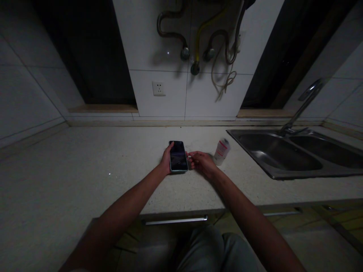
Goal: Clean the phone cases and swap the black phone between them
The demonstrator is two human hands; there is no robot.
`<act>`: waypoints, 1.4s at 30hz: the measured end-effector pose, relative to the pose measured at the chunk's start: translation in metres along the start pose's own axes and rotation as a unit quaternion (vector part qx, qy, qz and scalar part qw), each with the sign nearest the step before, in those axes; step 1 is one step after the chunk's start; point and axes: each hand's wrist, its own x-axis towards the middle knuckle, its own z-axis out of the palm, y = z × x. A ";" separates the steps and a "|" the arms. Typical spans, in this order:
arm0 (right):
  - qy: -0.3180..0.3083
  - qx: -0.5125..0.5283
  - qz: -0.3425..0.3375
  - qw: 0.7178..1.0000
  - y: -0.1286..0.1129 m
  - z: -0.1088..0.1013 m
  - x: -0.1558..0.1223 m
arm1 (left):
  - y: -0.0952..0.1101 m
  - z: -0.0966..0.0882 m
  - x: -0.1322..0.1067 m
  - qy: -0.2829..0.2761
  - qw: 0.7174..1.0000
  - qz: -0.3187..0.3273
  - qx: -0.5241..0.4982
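I have the phone [178, 158] near the middle of my view, over the desk [133, 151], its dark screen turned up toward the head camera; whether its lower edge rests on the desk I can't tell from here. My left hand [166, 160] holds it from the left side, the thumb lying along the upper left edge of the screen. My right hand [203, 162] is just beside the phone's right edge, its fingers bent and drawn narrow, the tips close together; I can't make out whether they touch the phone or pinch anything small. Right beyond that hand, a pale bottle [222, 150] with red markings and a darker top stands on the desk, its print too blurred for me to read. Farther to the right, the metal sink [273, 153] with two basins is set into the desk, and a curved faucet [302, 104] rises at its back. On the tiled wall [161, 107] ahead I see a white socket [159, 88], and above, to its right, bent pipes, one of them a yellow pipe [199, 37], with a looped cord [222, 85] hanging beside them. Nearest me, below the desk's front edge, are a long metal handle [176, 220] and my trouser legs [208, 249].
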 end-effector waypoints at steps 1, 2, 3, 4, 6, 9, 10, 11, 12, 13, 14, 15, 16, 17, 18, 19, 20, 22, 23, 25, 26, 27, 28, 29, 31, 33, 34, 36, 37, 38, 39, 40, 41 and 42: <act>0.002 -0.002 0.000 1.000 0.000 0.000 0.000 | 0.000 0.001 0.000 -0.004 1.000 0.001 -0.001; 0.003 -0.003 0.002 1.000 0.000 -0.001 0.001 | 0.000 0.001 0.001 -0.010 1.000 -0.001 -0.001; 0.004 -0.004 0.002 1.000 0.000 -0.001 0.001 | 0.000 0.001 0.002 -0.016 1.000 -0.004 -0.002; 0.004 -0.003 0.003 1.000 0.001 -0.002 0.002 | 0.000 0.001 0.003 -0.022 1.000 -0.007 -0.003; 0.000 -0.004 0.004 1.000 0.001 -0.002 0.002 | 0.000 0.000 0.004 -0.026 1.000 -0.010 -0.001; -0.008 -0.012 0.006 1.000 0.002 -0.002 0.002 | -0.001 -0.002 0.005 -0.024 1.000 -0.001 0.012; -0.011 -0.015 0.006 1.000 0.003 -0.001 0.002 | 0.000 -0.002 0.005 -0.027 1.000 0.002 0.016; -0.013 -0.017 0.006 1.000 0.003 -0.001 0.002 | 0.000 -0.003 0.005 -0.030 0.999 0.005 0.019; -0.014 -0.019 0.005 1.000 0.002 -0.001 0.001 | 0.000 -0.003 0.005 -0.034 0.999 0.006 0.022; -0.015 -0.020 0.005 1.000 0.002 0.000 0.001 | 0.000 -0.003 0.006 -0.037 0.999 0.006 0.026; -0.016 -0.021 0.005 1.000 0.002 0.000 0.001 | 0.000 -0.003 0.006 -0.038 0.999 0.005 0.030; -0.017 -0.020 0.004 1.000 0.002 0.001 0.001 | 0.001 -0.003 0.007 -0.037 0.999 0.004 0.034; -0.018 -0.019 0.003 1.000 0.002 0.001 0.000 | 0.001 -0.003 0.007 -0.034 0.999 0.005 0.037; -0.019 -0.019 0.001 1.000 0.002 0.001 0.000 | 0.002 -0.004 0.008 -0.028 0.999 0.008 0.038; -0.019 -0.019 -0.001 1.000 0.002 0.001 0.000 | 0.002 -0.004 0.009 -0.021 0.999 0.013 0.039; -0.018 -0.021 -0.003 1.000 0.002 0.001 0.000 | 0.003 -0.004 0.010 -0.012 0.999 0.020 0.040; -0.018 -0.023 -0.003 1.000 0.002 0.001 0.000 | 0.003 -0.004 0.011 -0.004 0.999 0.027 0.041; -0.017 -0.028 -0.002 0.999 0.003 0.001 0.000 | 0.003 -0.004 0.011 0.008 0.998 0.038 0.048; -0.016 -0.030 -0.002 0.999 0.003 0.001 0.000 | 0.002 -0.003 0.010 0.010 0.998 0.042 0.050; -0.011 -0.038 -0.004 0.999 0.004 0.001 0.001 | 0.001 -0.001 0.009 0.010 0.998 0.043 0.052; -0.009 -0.044 -0.005 0.999 0.004 0.001 0.001 | 0.000 0.000 0.008 0.010 0.998 0.043 0.054; -0.006 -0.049 -0.004 0.999 0.003 0.002 0.001 | -0.002 0.000 0.008 0.014 0.997 0.045 0.058; -0.003 -0.054 -0.001 0.999 0.003 0.002 0.001 | -0.003 -0.001 0.009 0.025 0.996 0.050 0.069; 0.001 -0.057 0.001 0.998 0.002 0.002 0.001 | -0.003 -0.002 0.010 0.045 0.993 0.065 0.090; 0.011 -0.065 0.001 0.998 0.002 0.002 0.002 | -0.004 -0.007 0.013 0.107 0.973 0.120 0.163; 0.014 -0.081 -0.006 0.997 0.003 0.002 0.002 | -0.004 -0.014 0.018 0.167 0.932 0.191 0.259; 0.009 -0.094 -0.009 0.996 0.004 0.002 0.002 | -0.003 -0.017 0.020 0.185 0.910 0.214 0.302; -0.008 -0.126 -0.017 0.992 0.007 0.002 0.003 | -0.001 -0.022 0.022 0.211 0.869 0.244 0.376; -0.018 -0.143 -0.022 0.989 0.008 0.002 0.003 | 0.000 -0.023 0.023 0.222 0.849 0.253 0.408; -0.027 -0.160 -0.028 0.986 0.010 0.002 0.004 | 0.001 -0.024 0.023 0.234 0.827 0.261 0.439; -0.033 -0.176 -0.033 0.983 0.012 0.001 0.004 | 0.002 -0.024 0.022 0.246 0.805 0.269 0.469; -0.037 -0.189 -0.038 0.981 0.014 0.001 0.005 | 0.003 -0.023 0.021 0.256 0.782 0.274 0.498; -0.039 -0.201 -0.043 0.978 0.016 0.000 0.006 | 0.004 -0.022 0.020 0.262 0.760 0.277 0.526; -0.039 -0.215 -0.049 0.975 0.017 0.000 0.006 | 0.005 -0.021 0.019 0.265 0.739 0.277 0.554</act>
